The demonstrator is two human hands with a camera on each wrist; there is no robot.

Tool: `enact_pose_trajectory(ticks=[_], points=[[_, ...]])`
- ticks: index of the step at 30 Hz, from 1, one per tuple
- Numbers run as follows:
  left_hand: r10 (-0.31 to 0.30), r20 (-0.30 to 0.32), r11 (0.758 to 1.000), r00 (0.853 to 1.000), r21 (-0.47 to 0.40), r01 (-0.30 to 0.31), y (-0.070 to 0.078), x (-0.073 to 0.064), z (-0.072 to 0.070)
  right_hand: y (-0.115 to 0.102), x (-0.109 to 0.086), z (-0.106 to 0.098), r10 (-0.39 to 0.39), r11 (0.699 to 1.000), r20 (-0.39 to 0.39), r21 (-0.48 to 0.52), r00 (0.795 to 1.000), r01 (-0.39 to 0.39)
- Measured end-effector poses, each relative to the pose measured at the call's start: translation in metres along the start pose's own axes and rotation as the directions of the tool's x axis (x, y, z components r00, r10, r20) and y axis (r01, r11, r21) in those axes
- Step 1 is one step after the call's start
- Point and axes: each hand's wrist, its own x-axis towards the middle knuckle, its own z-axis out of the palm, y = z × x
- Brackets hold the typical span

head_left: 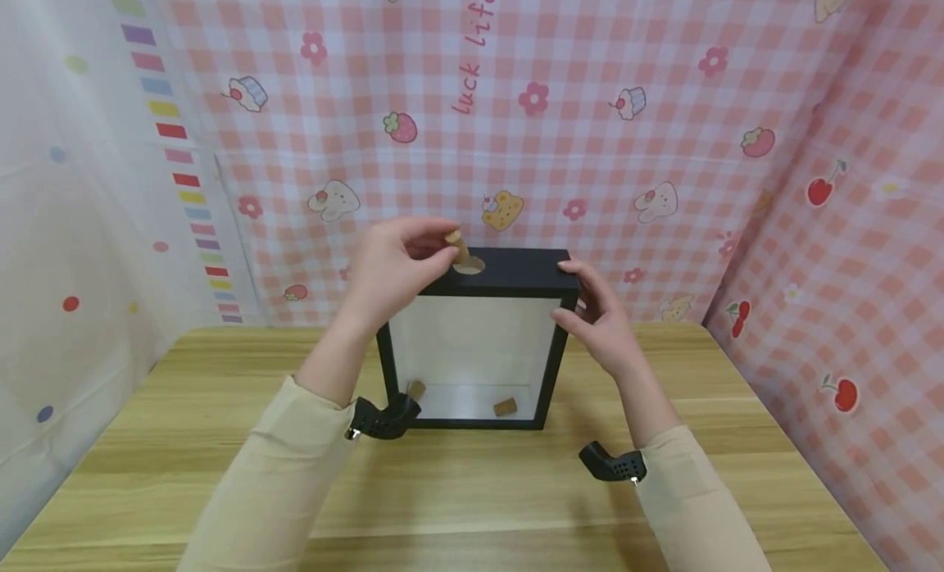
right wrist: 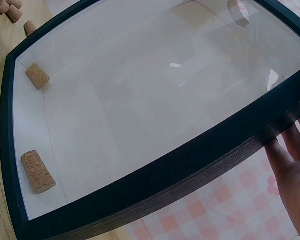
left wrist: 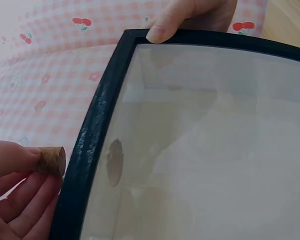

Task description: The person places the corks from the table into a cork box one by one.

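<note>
A black-framed shadow box (head_left: 472,342) with a clear front and white inside stands upright on the table. My left hand (head_left: 391,267) pinches a cork stopper (head_left: 459,248) between thumb and fingers, just above the round hole (head_left: 469,266) in the box's top. In the left wrist view that cork (left wrist: 52,161) is beside the top of the frame, outside it. My right hand (head_left: 606,322) holds the upper right corner of the box, thumb on the front edge. Two corks lie inside on the bottom: one at right (head_left: 505,406), one at left (head_left: 416,389).
In the right wrist view several loose corks (right wrist: 13,13) lie on the wooden table (head_left: 472,506) outside the box, by its left side. Pink checked cloth (head_left: 575,162) hangs close behind the box and along the right side. White dotted cloth (head_left: 81,310) hangs at left.
</note>
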Motion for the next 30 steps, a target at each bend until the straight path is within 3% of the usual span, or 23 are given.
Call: enact_pose_trajectory(ticks=[16, 22, 30], points=[[-0.044, 0.025, 0.985, 0.999, 0.169, 0.04, 0.002, 0.009, 0.014, 0.0, -0.001, 0.0, -0.007, 1.0, 0.013, 0.02, 1.0, 0.007], [-0.061, 0.068, 0.974, 0.996, 0.221, 0.045, 0.004, 0.009, 0.015, 0.0, 0.0, 0.0, 0.003, 1.0, 0.012, 0.025, 1.0, -0.004], [-0.043, 0.071, 0.988, 0.997, 0.152, 0.032, 0.006, 0.002, 0.008, 0.0, -0.001, 0.0, -0.006, 1.0, 0.012, 0.025, 1.0, 0.006]])
